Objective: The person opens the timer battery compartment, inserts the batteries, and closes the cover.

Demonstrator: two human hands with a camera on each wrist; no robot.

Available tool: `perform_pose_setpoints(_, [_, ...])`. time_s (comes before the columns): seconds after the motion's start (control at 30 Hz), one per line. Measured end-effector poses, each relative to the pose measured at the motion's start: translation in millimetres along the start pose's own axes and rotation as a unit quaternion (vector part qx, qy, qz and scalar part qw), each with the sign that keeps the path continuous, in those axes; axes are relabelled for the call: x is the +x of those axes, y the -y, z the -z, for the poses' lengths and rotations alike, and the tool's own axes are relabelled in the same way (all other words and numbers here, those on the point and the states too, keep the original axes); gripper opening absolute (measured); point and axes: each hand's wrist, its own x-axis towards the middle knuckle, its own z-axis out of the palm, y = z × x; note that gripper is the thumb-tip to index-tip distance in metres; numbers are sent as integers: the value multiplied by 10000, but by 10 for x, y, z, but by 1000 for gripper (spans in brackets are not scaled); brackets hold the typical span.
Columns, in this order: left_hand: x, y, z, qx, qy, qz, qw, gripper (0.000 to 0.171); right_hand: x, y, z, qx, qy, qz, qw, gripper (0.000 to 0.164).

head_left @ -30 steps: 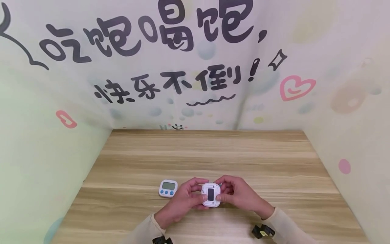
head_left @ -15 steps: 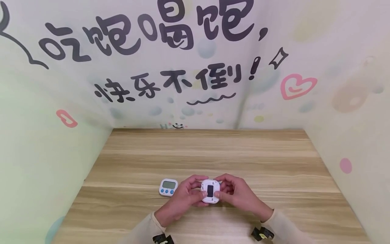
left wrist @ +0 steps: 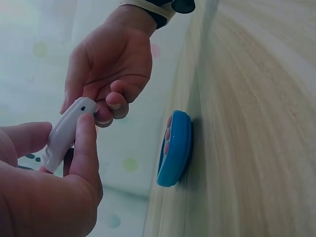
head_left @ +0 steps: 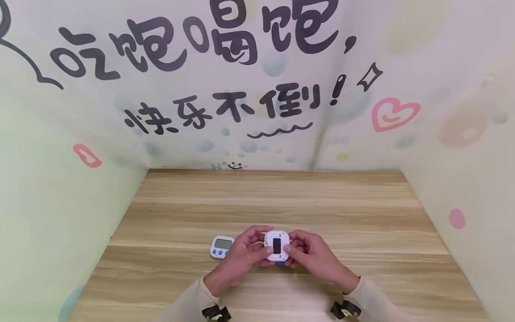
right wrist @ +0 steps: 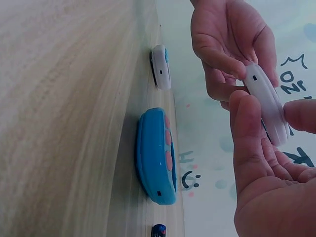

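A white digital timer (head_left: 277,234) is held between both hands above the table, its back turned up and showing a dark rectangle. The left hand (head_left: 242,255) grips its left edge, thumb on the back. From the other side the right hand (head_left: 317,254) pinches the right edge, thumb also on the back and fingers beneath. Below the hands a blue timer (right wrist: 153,153) with pink buttons stands on the table; only a sliver shows in the head view. The front of the held timer is hidden.
A second white timer (head_left: 223,244) with blue buttons lies on the wood-grain table (head_left: 277,201) just left of the left hand, partly covered by it. In the right wrist view a small dark blue cylinder (right wrist: 159,230), like a battery, shows at the bottom edge. Printed walls enclose the table.
Both hands have moved the held timer slightly away from the body. A bit of the blue timer now shows below it, and the left hand covers more of the white timer on the table.
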Motion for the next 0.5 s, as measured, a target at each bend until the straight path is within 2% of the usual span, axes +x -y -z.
perform_pose_setpoints(0.27, [-14,-18,18,-60,121,-49,9999,65,-5,11,-5,220,74,-65,9997,29])
perform_pose_setpoints(0.5, [-27,-26,14,-130,96,-34,9999,62,-2,29,-10,301,125,-141,9994,28])
